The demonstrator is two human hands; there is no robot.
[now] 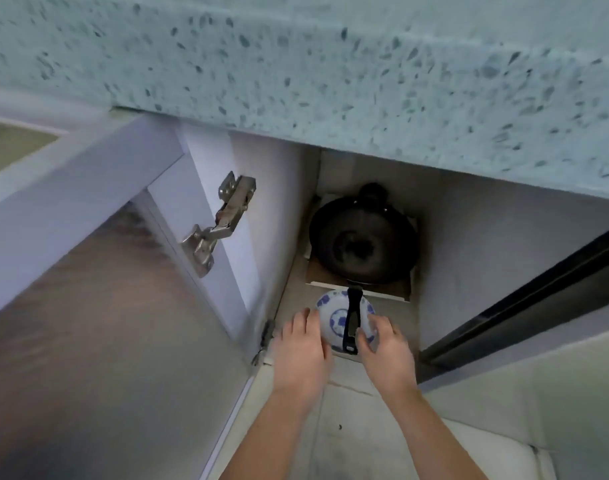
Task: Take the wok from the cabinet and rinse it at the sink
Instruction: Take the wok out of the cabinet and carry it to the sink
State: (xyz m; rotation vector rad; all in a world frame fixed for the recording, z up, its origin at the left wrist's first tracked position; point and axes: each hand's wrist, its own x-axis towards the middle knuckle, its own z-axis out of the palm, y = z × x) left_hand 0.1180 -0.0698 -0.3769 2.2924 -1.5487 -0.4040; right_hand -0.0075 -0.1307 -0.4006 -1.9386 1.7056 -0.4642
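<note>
A black wok (pixel 362 242) sits on the floor of an open cabinet, resting on a flat board (pixel 395 289). Its long black handle (pixel 352 318) points toward me and lies over a white bowl with blue patterns (pixel 334 318). My left hand (pixel 301 348) reaches in at the bowl's left side, fingers spread and touching its rim. My right hand (pixel 386 344) is at the bowl's right side, fingers curled onto the rim beside the handle. Neither hand holds the wok.
The cabinet door (pixel 99 306) stands open to the left, with a metal hinge (pixel 216 223) on its inner edge. A speckled green countertop (pixel 330 64) overhangs the cabinet. A dark-edged panel (pixel 524 299) flanks the right side. The sink is not in view.
</note>
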